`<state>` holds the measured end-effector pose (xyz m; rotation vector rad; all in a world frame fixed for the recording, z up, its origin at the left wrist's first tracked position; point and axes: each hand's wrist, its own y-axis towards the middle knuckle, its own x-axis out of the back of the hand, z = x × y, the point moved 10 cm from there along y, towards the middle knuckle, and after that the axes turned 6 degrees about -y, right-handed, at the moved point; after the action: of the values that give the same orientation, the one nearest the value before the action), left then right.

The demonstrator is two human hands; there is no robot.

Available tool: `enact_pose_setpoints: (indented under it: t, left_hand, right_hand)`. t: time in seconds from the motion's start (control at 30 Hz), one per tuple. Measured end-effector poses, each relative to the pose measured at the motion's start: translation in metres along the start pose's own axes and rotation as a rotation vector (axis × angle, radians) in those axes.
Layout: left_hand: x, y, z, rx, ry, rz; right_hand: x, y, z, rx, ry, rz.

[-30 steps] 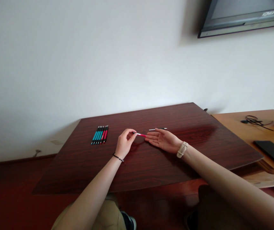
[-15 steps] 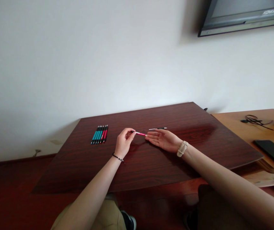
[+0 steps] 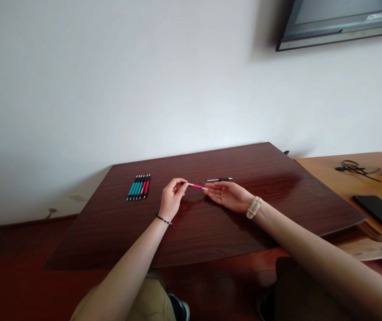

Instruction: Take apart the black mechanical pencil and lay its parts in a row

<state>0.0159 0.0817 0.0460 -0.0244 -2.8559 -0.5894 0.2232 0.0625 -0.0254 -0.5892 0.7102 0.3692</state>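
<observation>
My left hand (image 3: 173,195) pinches the dark end of a pink pen (image 3: 195,185) between thumb and fingertips. The pen's other end, pale at the tip, points at the fingertips of my right hand (image 3: 229,195), which is open with its palm turned up. Whether that tip touches the fingers I cannot tell. Just behind my right hand lies a thin pen part with a black section (image 3: 223,179). To the left, several teal pens (image 3: 135,188) and pink pens (image 3: 147,187) lie side by side in a row.
The dark red wooden table (image 3: 191,236) stands against a white wall. On its right is a lighter wooden table (image 3: 324,171) with a black cable (image 3: 354,167) and a flat black object (image 3: 379,214). A television (image 3: 341,26) hangs at the upper right.
My left hand and the pink pen have shifted very slightly; the pen's pale tip now shows more clearly at my right fingertips. My right hand has barely moved.
</observation>
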Motion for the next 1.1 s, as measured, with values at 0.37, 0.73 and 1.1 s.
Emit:
enact_pose_setpoints:
  t: [0.37, 0.73, 1.1]
  left_hand:
    - [0.008, -0.002, -0.009, -0.045, -0.031, -0.081]
    - [0.033, 0.006, 0.019, 0.014, 0.190, -0.207]
    - [0.023, 0.005, 0.010, -0.051, 0.648, -0.063]
  right_hand:
    - [0.000, -0.001, 0.002, 0.071, -0.079, -0.039]
    - [-0.040, -0.038, 0.037, 0.704, -1.131, -0.102]
    - [-0.065, -0.046, -0.016, 0.857, -1.879, 0.015]
